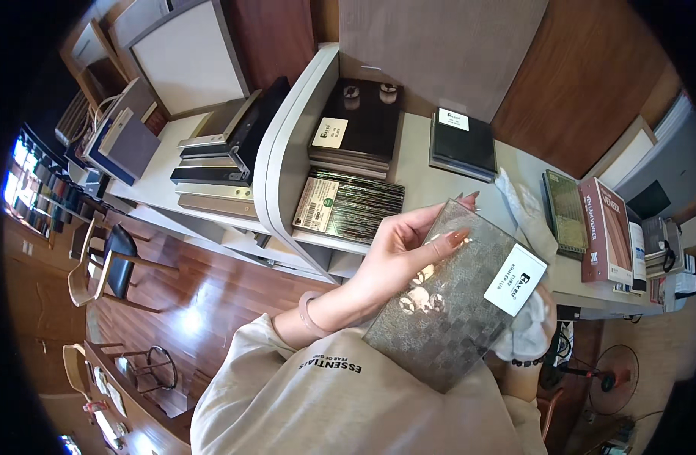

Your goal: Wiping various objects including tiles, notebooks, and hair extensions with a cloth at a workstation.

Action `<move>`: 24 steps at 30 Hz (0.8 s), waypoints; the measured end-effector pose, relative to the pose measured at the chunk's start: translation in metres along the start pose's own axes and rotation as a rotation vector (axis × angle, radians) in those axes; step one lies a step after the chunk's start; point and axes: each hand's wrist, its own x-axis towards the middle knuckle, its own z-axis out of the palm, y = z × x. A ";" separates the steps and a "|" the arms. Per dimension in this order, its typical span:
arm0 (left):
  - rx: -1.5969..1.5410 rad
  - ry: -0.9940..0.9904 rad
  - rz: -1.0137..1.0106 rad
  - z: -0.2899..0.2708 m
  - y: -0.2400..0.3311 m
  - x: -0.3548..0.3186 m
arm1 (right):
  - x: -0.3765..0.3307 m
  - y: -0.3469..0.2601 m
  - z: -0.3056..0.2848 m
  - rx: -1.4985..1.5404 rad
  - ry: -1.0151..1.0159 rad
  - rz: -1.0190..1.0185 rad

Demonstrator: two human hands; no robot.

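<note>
My left hand (410,254), with a pale bracelet at its wrist, is closed on a patterned glass sample panel (446,318). Its thumb presses on the front face, and fingertips show past the upper edge. The panel is grey, checkered and shiny, tilted in front of my chest, with a white label (516,280) near its right edge. Behind that edge is my right hand (531,334), mostly hidden; white fabric, a glove or a cloth, covers what shows above a dark beaded bracelet. Its fingers are out of sight.
On the counter, dark sample panels (374,121) are stacked behind streaked panels (367,206). Another dark stack (463,148) lies beyond, near white crumpled fabric (526,216). Red binder (609,231) stands right. A curved white divider (283,152) rises left; a fan (609,379) is lower right.
</note>
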 end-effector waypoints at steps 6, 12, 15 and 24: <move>0.109 -0.041 0.086 -0.002 0.003 0.001 | 0.004 0.025 0.045 0.496 0.170 0.116; 0.012 0.056 0.055 -0.001 0.004 0.000 | 0.003 -0.005 0.040 -0.297 0.148 -0.033; -0.015 0.058 0.037 0.009 0.004 -0.003 | 0.008 -0.001 0.028 0.189 -0.072 -0.160; -0.392 -0.034 -0.144 0.013 -0.022 0.012 | -0.025 -0.018 0.002 -0.408 -0.037 -0.593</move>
